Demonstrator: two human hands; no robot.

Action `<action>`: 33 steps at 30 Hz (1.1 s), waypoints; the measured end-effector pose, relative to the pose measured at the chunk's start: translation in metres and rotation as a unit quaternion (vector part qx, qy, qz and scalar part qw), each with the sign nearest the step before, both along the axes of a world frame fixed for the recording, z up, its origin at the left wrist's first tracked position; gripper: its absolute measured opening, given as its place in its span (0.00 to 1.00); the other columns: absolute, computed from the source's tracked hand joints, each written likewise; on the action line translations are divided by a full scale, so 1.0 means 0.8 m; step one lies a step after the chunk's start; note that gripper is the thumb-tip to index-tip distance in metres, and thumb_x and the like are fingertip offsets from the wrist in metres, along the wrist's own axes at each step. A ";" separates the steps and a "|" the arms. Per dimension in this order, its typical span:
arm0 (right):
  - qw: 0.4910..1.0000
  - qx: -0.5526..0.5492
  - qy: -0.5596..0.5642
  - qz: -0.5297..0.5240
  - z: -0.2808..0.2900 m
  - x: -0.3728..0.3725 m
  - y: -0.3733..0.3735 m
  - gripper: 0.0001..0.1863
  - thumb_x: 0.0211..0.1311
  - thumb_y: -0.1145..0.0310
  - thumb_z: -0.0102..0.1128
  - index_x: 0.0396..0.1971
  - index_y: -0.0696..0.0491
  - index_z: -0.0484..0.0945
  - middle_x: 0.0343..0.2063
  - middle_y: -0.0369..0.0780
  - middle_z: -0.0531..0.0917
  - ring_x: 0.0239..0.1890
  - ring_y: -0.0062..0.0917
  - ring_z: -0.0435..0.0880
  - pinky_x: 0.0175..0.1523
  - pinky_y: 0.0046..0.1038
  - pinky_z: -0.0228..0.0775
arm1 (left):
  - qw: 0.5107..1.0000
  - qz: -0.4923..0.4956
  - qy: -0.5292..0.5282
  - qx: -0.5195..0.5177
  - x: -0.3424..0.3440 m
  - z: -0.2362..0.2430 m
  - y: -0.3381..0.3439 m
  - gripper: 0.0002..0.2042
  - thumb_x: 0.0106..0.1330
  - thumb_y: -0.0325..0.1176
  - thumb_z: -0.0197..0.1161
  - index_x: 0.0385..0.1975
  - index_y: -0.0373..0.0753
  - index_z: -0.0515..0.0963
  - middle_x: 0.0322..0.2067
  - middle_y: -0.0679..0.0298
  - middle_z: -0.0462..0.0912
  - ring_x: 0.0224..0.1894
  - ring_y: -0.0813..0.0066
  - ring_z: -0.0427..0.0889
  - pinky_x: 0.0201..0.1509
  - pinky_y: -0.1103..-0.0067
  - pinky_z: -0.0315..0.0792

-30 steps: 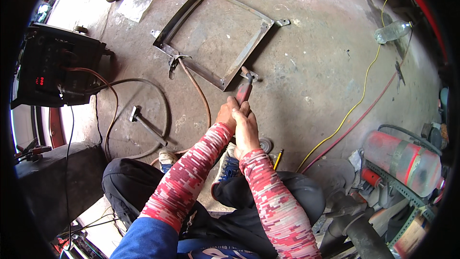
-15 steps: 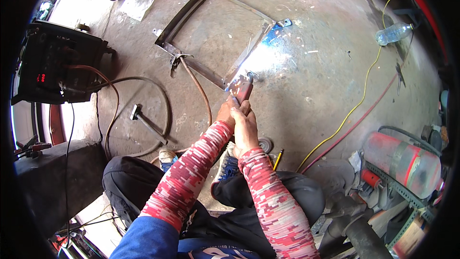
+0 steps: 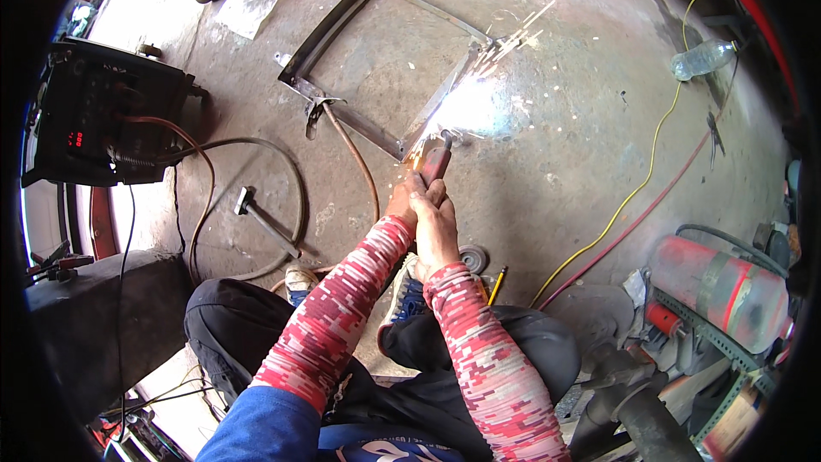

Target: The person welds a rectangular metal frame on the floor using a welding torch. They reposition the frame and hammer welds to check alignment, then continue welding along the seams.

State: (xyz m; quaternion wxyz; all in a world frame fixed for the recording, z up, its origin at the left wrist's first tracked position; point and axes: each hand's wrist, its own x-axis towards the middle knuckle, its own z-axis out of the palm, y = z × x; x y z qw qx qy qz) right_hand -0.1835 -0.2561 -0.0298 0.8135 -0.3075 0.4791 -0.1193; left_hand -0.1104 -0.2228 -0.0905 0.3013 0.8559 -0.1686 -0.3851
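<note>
Two hands work close together at the middle of the view: the left hand [image 3: 400,204] and the right hand [image 3: 434,222] are both clenched around the handle of a welding electrode holder [image 3: 434,162], the left wrapped low on the grip and the right closed over and beside it, fingers curled tight so that no gap shows. The holder points away from the person, toward the near right corner of a rectangular metal frame [image 3: 342,115] lying flat on the concrete floor [image 3: 556,162]. A bright white arc glare [image 3: 466,107] sits at the tip, against the frame's right-hand bar, with sparks thrown up and to the right. Judging by its look, the holder is a stiff, fairly light tool whose weight is felt mostly through the trailing cable; the insulated handle, where both hands already sit, seems the only sound place to grip, since the front end is hot and live. The frame appears to be rigid steel bar, heavy for its size and not fragile, with sharp corners, and hot near the arc, so the far left bar would be the safer place to touch. A ground clamp [image 3: 315,111] bites the frame's near left side, its brown lead [image 3: 359,162] curving back toward the person. A chipping hammer [image 3: 265,221] lies on the floor to the left, apart from the frame, and the welding machine [image 3: 103,124] stands farther left.
</note>
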 end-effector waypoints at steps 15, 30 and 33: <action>1.000 -0.002 0.014 0.005 0.008 0.001 0.001 0.31 0.62 0.65 0.56 0.63 0.61 0.60 0.59 0.47 0.69 0.62 0.32 0.68 0.66 0.33 0.59 | 0.999 0.025 0.036 -0.012 0.001 -0.001 -0.002 0.28 0.62 0.52 0.55 0.43 0.26 0.70 0.38 0.35 0.81 0.47 0.39 0.80 0.50 0.61 0.73; 1.000 -0.017 0.020 0.014 0.007 -0.001 -0.002 0.27 0.63 0.65 0.53 0.60 0.60 0.64 0.58 0.50 0.70 0.62 0.36 0.70 0.65 0.32 0.61 | 0.998 -0.017 0.027 0.059 -0.004 0.036 -0.011 0.26 0.65 0.52 0.53 0.46 0.30 0.68 0.41 0.36 0.80 0.48 0.38 0.80 0.50 0.59 0.73; 0.999 -0.010 0.033 0.007 0.006 -0.002 -0.001 0.26 0.63 0.66 0.53 0.59 0.60 0.65 0.57 0.50 0.71 0.61 0.35 0.71 0.64 0.32 0.62 | 0.997 -0.011 0.028 0.068 -0.005 0.043 -0.011 0.26 0.65 0.52 0.53 0.47 0.30 0.68 0.41 0.35 0.80 0.48 0.38 0.79 0.51 0.58 0.73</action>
